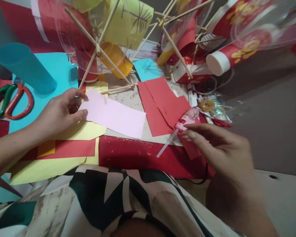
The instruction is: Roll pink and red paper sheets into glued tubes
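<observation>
My left hand [60, 110] is closed on the left end of a pale pink paper strip [115, 115], thumb below and fingers above. The strip lies slanted just over the work surface. On the right, my right hand [219, 148] pinches a small pink glue gun [189, 116] between thumb and fingers. A translucent glue stick [166, 144] juts from it toward my lap. Red paper pieces [156, 105] lie beneath and left of the gun. Under my left hand are yellow paper sheets [84, 131].
Red- and green-handled scissors [21, 102] and a rolled blue tube [24, 67] stand at left on blue paper [66, 69]. A wooden stick frame [98, 46] with clear discs rises ahead. Red-and-white cups [224, 59] and bagged rubber bands [208, 105] sit right.
</observation>
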{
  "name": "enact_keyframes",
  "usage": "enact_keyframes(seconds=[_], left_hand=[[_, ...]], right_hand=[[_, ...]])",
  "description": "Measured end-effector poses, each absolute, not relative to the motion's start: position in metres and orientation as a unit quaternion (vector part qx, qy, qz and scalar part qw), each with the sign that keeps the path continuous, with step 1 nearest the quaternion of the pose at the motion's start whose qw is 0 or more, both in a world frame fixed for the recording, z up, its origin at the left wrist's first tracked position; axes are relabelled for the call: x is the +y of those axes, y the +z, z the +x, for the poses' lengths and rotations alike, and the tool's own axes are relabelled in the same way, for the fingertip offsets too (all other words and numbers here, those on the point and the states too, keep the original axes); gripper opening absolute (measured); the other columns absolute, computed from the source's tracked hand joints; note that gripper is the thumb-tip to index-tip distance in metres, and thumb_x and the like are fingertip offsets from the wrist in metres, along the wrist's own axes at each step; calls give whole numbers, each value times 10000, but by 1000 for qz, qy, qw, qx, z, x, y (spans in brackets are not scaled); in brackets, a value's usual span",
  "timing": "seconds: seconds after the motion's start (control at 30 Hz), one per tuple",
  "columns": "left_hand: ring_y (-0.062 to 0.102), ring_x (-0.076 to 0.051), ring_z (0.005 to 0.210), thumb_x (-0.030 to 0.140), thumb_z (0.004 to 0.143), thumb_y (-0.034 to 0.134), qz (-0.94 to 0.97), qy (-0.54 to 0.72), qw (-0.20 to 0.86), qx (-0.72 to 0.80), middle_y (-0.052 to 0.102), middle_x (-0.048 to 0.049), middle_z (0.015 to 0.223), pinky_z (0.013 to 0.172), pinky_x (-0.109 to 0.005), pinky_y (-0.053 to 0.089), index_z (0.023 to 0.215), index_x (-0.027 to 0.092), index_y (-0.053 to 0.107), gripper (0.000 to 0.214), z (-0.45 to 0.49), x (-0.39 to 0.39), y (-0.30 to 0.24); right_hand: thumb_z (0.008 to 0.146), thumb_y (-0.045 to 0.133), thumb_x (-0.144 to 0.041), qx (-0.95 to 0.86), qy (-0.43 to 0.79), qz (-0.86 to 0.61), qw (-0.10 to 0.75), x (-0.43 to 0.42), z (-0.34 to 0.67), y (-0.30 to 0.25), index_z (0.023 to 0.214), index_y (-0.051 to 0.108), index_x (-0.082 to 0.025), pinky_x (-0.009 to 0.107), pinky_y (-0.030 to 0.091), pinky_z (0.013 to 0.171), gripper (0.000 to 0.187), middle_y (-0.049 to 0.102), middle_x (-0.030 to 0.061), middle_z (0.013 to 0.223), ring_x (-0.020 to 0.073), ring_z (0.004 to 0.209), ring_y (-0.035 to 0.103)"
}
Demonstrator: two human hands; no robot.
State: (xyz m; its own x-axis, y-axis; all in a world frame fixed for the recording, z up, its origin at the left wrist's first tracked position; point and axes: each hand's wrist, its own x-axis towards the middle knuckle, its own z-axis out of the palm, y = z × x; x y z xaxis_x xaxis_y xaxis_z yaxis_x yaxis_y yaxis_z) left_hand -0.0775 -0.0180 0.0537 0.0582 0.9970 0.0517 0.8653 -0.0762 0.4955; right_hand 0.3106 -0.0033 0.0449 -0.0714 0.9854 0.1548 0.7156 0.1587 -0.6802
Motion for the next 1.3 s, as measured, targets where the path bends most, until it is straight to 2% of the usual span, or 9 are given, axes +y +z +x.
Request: enact_keyframes(seconds=[0.2, 0.3, 0.5, 0.63, 0.87, 1.0, 1.13, 1.23, 1.3], left_hand=[[606, -136, 720, 331, 925, 549, 696, 227, 148, 665, 661, -1, 919, 668, -280, 514, 1293, 218, 487, 390, -76, -20, 54], [612, -135, 715, 340, 918, 551, 706, 225, 126, 660, 664, -3, 942, 663, -277, 504, 1300, 228, 504, 400, -75, -18, 53], [650, -162, 813, 326, 925, 556, 709, 226, 119, 657, 696, -39, 1020, 759, -303, 537, 1225, 189, 581, 331, -74, -17, 54], [637, -144, 812, 254, 934, 538, 745, 250, 71, 615, 703, -18, 999, 749, -280, 541, 1131, 187, 628, 227, -76, -16, 55], [663, -149, 799, 131, 871, 618, 839, 348, -104, 405, 742, -55, 944, 609, -236, 474, 1076, 199, 700, 231, -72, 6, 52], [651, -164, 726, 222, 911, 532, 864, 280, -166, 383, 744, -43, 912, 512, -254, 392, 1070, 253, 734, 259, -60, 20, 57], [672, -186, 701, 300, 950, 462, 889, 229, -112, 380, 741, -46, 859, 518, -273, 396, 1049, 277, 744, 300, -50, 28, 63], [672, -179, 657, 311, 962, 472, 908, 219, -59, 352, 730, -42, 825, 533, -277, 410, 1053, 270, 732, 279, -48, 32, 65], [660, -158, 636, 281, 957, 502, 915, 222, -41, 334, 722, -22, 819, 549, -271, 418, 1030, 276, 726, 235, -49, 34, 64]], right_hand=[[864, 634, -296, -833, 185, -467, 231, 31, 287, 45, 993, 710, -212, 263, 544, 576, 172, 766, 40, 876, 162, 729, 710], [915, 575, -303, -889, 138, -397, 184, 53, 279, 42, 1113, 673, -186, 290, 543, 627, 250, 757, 87, 991, 186, 829, 711], [934, 489, -303, -936, 106, -324, 91, 81, 259, 40, 1115, 643, -161, 351, 532, 720, 277, 732, 122, 1043, 222, 892, 684], [884, 569, -293, -896, 264, -330, 132, 92, 244, 46, 1146, 626, -145, 310, 547, 732, 306, 741, 95, 1011, 168, 839, 674], [759, 759, -341, -823, 419, -283, 258, 111, 207, 43, 1399, 490, -240, 274, 530, 643, 701, 659, 80, 1223, 100, 687, 580], [792, 715, -269, -823, 426, -228, 298, 116, 195, 39, 1269, 612, -258, 256, 510, 632, 488, 674, 46, 1167, 97, 700, 568], [731, 712, -155, -832, 390, -235, 318, 113, 201, 38, 1090, 713, -237, 239, 491, 641, 368, 658, 20, 988, 117, 781, 583], [703, 699, -126, -762, 496, -308, 279, 107, 211, 40, 1150, 667, -241, 217, 474, 534, 463, 638, -24, 811, 92, 620, 558], [741, 676, -190, -652, 596, -377, 279, 100, 216, 42, 1075, 653, -207, 213, 462, 445, 335, 657, -20, 744, 86, 509, 542]])
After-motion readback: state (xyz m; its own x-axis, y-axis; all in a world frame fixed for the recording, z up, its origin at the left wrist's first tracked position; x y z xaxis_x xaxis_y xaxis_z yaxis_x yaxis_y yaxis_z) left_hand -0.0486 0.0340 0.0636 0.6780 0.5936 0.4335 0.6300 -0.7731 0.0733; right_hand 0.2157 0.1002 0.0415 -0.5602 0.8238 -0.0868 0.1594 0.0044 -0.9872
